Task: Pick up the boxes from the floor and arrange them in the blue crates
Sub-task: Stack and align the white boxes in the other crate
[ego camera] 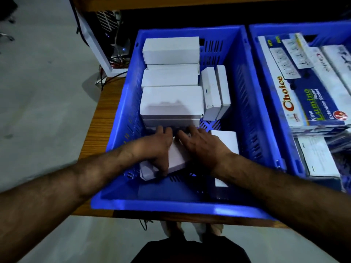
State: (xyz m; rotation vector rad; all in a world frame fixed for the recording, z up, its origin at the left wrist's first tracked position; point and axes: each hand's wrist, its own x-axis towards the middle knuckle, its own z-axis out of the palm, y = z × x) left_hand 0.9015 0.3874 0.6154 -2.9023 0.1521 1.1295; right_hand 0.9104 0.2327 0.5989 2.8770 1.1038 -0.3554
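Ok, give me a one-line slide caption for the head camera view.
Both hands seat a white box in the left blue crate, beside stacked white boxes.

second blue crate (254,59) cut off by right edge; printed boxes (296,95) inside run out of frame, small print unreadable. white box (177,158) under hands partly covered by left hand (157,147) and right hand (201,145); fingertips blurred, grip unclear. flat box (225,141) half hidden behind right forearm. worktop (106,103) mostly covered by first crate (121,114). feet below worktop edge dim, blurred.
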